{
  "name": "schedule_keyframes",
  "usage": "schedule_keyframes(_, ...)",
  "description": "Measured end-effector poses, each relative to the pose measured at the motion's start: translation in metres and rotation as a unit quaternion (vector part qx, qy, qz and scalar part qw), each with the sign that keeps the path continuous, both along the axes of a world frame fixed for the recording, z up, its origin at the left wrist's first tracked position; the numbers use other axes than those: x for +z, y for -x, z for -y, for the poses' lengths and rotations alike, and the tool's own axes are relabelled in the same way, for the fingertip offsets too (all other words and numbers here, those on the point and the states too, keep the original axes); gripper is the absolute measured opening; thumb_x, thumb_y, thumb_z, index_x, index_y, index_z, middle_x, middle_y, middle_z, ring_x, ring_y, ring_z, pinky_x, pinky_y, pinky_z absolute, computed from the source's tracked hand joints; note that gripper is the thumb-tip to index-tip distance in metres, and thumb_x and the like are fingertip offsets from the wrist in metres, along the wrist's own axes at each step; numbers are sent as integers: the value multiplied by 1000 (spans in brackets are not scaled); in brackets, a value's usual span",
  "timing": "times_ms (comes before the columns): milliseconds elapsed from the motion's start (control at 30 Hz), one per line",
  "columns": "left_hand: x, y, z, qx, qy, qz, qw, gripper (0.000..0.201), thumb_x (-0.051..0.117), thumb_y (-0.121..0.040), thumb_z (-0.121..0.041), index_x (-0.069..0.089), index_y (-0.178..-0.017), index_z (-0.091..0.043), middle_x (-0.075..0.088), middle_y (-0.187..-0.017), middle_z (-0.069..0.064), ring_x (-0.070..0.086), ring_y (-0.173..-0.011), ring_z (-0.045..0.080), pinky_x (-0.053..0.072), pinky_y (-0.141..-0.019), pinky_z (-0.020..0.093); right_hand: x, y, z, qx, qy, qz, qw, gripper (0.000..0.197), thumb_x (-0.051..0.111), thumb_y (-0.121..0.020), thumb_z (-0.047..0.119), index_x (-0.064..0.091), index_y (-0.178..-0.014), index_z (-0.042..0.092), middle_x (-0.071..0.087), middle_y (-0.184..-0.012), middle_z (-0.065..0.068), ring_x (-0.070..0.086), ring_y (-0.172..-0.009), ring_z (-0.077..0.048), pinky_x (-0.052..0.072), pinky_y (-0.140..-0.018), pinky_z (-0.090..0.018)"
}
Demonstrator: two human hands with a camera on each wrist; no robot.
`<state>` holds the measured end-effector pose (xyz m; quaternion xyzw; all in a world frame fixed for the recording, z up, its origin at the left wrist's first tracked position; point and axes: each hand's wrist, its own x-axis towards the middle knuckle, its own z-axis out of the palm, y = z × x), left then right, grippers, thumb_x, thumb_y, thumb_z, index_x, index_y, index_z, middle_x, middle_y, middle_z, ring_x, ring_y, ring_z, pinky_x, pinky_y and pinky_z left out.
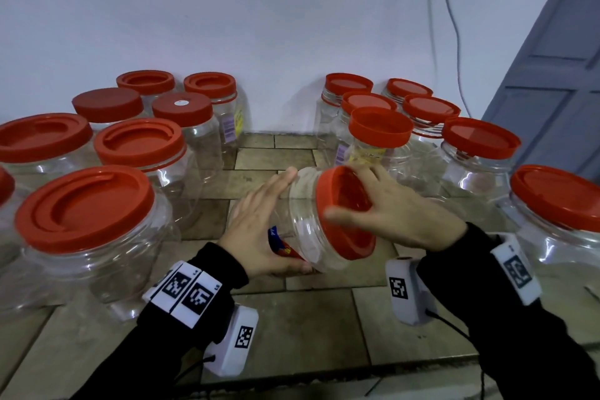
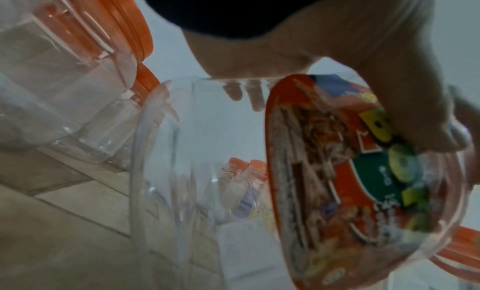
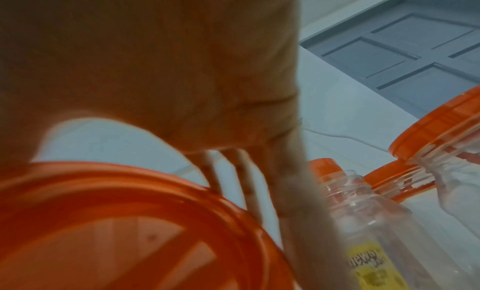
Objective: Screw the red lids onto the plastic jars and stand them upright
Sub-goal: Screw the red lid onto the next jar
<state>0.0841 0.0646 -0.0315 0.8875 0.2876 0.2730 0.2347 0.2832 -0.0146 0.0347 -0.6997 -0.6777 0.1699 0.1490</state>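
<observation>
A clear plastic jar lies tilted on its side in mid-air between my hands, above the tiled surface. A red lid sits on its mouth, facing right. My left hand grips the jar body, with its fingers along the far side and its thumb underneath. My right hand grips the lid with spread fingers and thumb round the rim. The left wrist view shows the jar with a colourful label under my left hand's thumb. The right wrist view shows the lid below my right hand.
Several upright jars with red lids stand in a group on the left and another on the right. The tiled surface runs between them to a white wall. A grey door is at far right.
</observation>
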Motion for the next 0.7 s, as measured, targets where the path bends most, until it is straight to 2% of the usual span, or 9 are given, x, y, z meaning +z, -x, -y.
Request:
schedule_keyframes(100, -1, -1, 0, -5, -9, -1, 1000, 118, 65, -39, -71, -4, -133, -52, 8, -139, -31, 4, -126, -12, 0, -104, 24, -10, -5, -4, -38, 32, -95, 994, 102, 28, -62, 83, -9, -146, 36, 12, -157, -4, 23, -141, -23, 22, -109, -30)
schedule_keyframes(167, 0, 0, 0, -11, -1, 10, 1000, 115, 67, -39, -69, -1, -131, -55, 8, -137, -33, 3, -125, -17, -3, -101, 14, -9, -15, -3, 21, 35, -134, 990, 112, 48, -60, 84, -18, -141, 44, -8, -157, 8, 7, -144, -13, 15, -116, -36)
schedule_keyframes(233, 1, 0, 0, -14, 7, 17, 1000, 114, 68, -38, -68, 2, -130, -56, 9, -135, -34, 3, -123, -22, -2, -100, 12, -4, -22, 1, 94, 47, -104, 989, 124, 73, -55, 66, -17, -138, 50, -10, -154, 19, 7, -142, -6, 19, -114, -34)
schedule_keyframes(333, -1, -1, 0, -1, 3, 20, 1000, 115, 68, -37, -68, 3, -131, -54, 11, -136, -33, 13, -130, -5, 6, -108, 28, 0, -20, 5, 150, 16, -63, 987, 112, 81, -63, 41, 1, -141, 47, 4, -143, 24, 16, -131, -1, 26, -104, -19)
schedule_keyframes(400, -2, -2, 0, 8, -2, 19, 1000, 116, 67, -37, -70, 3, -132, -54, 12, -138, -32, 15, -133, 5, 7, -109, 36, -3, -14, 3, 97, -8, -70, 993, 102, 75, -66, 51, 7, -141, 45, 13, -145, 14, 25, -132, -11, 31, -107, -29)
schedule_keyframes(500, -1, -5, 2, 13, -8, 12, 1000, 114, 65, -38, -71, 1, -131, -56, 10, -137, -33, 11, -130, -2, 4, -108, 32, -10, -10, -3, -29, 33, -95, 995, 98, 39, -61, 81, 13, -145, 36, 26, -150, -4, 34, -133, -23, 29, -110, -42)
schedule_keyframes(567, -1, -6, 2, 19, -5, 13, 1000, 115, 65, -37, -71, 1, -131, -55, 13, -137, -31, 12, -131, 0, 7, -110, 35, -10, -15, -3, -34, 64, -102, 992, 104, 32, -60, 84, 2, -147, 35, 21, -154, -9, 31, -136, -25, 25, -112, -43)
schedule_keyframes(633, -2, -5, 2, 30, 5, 21, 999, 119, 66, -35, -74, 3, -133, -52, 19, -139, -23, 17, -134, 12, 11, -112, 44, -5, -21, -1, 34, 76, -84, 993, 111, 50, -62, 75, -15, -144, 37, -1, -157, 2, 18, -141, -19, 22, -114, -40)
schedule_keyframes(700, -1, -3, 1, 35, 13, 27, 999, 120, 61, -32, -83, 4, -133, -51, 21, -138, -23, 20, -134, 16, 14, -112, 47, 2, -26, -3, 105, 54, -58, 991, 118, 71, -63, 57, -12, -144, 37, -6, -152, 13, 17, -136, -11, 24, -108, -29)
